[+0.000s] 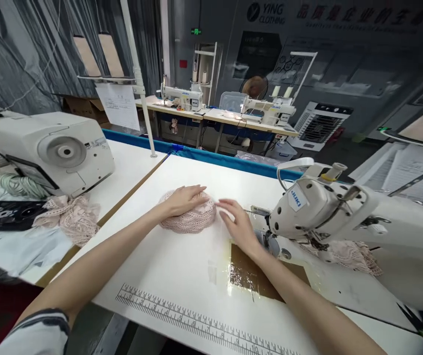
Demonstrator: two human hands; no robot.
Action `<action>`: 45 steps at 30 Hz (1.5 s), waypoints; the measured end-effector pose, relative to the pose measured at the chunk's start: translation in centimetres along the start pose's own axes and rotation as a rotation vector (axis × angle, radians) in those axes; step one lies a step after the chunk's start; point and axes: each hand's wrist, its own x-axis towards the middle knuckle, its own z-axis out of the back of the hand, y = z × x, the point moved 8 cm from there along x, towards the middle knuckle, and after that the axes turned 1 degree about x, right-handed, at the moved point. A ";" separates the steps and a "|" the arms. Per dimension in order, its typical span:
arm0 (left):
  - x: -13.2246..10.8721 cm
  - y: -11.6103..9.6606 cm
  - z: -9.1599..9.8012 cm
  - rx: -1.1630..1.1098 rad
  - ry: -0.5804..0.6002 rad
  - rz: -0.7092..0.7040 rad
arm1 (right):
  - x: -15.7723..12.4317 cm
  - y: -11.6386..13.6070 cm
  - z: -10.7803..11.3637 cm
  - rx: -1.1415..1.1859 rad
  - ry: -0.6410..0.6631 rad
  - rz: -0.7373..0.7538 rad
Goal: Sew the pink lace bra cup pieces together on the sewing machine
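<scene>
One pale-pink openwork knit piece (187,223) lies inward from the left edge of the white bench (152,266), left hand (185,199) resting flat on top without gripping, right hand (238,224) loosely spread just beside it, contact not discernible. Risk, as judged: uneven palm pressure could crease or stretch the soft mesh. Bench carries a printed ruler (196,320) along its near edge, sewing machine (344,217) towards the right edge, blue cloth (214,159) along the far edge; grey workroom beyond holds further machines (186,98)
</scene>
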 end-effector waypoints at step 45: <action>-7.8 -25.1 -10.7 0.274 -0.280 -0.914 | -12.3 -5.9 18.5 -0.884 -0.032 -0.015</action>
